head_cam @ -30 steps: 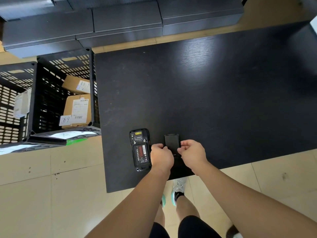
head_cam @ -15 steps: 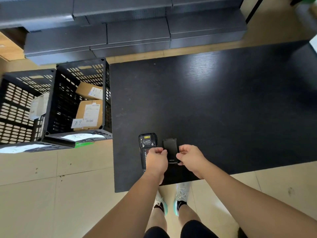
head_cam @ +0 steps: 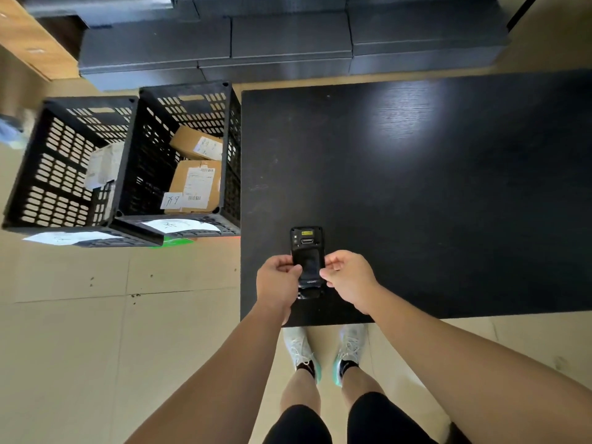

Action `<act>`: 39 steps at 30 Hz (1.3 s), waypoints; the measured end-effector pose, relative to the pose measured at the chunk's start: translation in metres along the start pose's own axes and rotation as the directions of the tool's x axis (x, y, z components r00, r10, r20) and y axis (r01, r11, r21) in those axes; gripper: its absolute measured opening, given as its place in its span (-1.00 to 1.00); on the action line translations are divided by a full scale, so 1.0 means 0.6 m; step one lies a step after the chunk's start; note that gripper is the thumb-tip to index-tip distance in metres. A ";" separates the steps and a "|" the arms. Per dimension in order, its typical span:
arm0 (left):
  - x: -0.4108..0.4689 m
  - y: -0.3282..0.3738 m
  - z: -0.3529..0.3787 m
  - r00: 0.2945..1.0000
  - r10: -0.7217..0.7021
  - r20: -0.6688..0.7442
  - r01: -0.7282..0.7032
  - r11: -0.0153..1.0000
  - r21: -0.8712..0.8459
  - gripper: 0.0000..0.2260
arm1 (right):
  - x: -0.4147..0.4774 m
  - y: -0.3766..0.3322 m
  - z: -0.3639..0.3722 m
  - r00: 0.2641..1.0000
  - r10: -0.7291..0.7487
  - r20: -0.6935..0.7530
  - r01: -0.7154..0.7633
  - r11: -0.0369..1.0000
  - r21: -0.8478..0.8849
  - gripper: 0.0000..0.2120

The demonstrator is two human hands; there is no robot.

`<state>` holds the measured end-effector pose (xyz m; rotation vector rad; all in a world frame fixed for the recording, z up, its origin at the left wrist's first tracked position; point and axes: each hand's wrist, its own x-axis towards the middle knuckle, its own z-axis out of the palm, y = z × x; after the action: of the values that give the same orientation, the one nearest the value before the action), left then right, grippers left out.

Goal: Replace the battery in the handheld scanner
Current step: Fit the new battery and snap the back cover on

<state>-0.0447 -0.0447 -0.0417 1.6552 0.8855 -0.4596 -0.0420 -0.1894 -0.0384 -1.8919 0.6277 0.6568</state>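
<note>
We have the scanner (head_cam: 307,251) lying face down on the table (head_cam: 448,203), close to its near left corner. The cover (head_cam: 308,264) now sits over the scanner's back, hiding the battery bay. Our left hand (head_cam: 278,283) pinches the cover's left edge and our right hand (head_cam: 347,280) pinches its right edge, fingers curled. We judge the swap itself finished and the task nearly complete: what is left is to press the cover fully home. Whether it has latched we cannot tell.
</note>
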 end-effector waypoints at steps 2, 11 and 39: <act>0.000 -0.002 0.001 1.000 0.017 0.010 -0.018 1.000 0.025 -0.83 | 0.004 0.004 -0.002 1.000 -0.015 -0.007 0.015 1.000 -0.026 -0.82; 0.000 -0.008 -0.010 0.996 0.086 0.005 -0.086 0.993 0.086 -0.84 | 0.003 0.018 0.007 0.997 -0.071 -0.032 0.069 0.995 -0.072 -0.83; 0.005 -0.026 -0.016 0.985 0.174 0.016 -0.175 0.979 0.110 -0.83 | 0.003 0.036 0.015 0.992 -0.117 -0.055 0.111 0.989 -0.103 -0.83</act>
<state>-0.0560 -0.0334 -0.0511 1.8142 0.7130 -0.3986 -0.0567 -0.1892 -0.0567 -2.0308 0.5297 0.5672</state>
